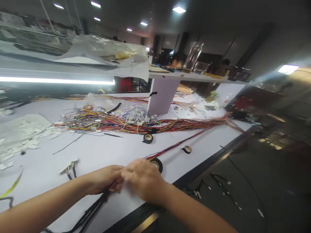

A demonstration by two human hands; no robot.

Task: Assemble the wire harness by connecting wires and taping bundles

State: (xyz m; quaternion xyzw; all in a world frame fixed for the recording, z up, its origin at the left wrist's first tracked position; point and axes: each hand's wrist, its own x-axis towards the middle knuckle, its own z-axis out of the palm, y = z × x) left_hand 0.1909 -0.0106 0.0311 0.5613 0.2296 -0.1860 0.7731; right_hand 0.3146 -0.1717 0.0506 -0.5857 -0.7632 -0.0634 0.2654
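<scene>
Near the front edge of the white bench, from the head camera, I see my left hand and right hand pressed together, both closed on a thin bundle of red and dark wires that runs away across the bench. A black taped cable section trails from under my left hand. A black roll of tape lies just behind my right hand. Farther back lie a second black tape roll and a long heap of multicoloured wires.
</scene>
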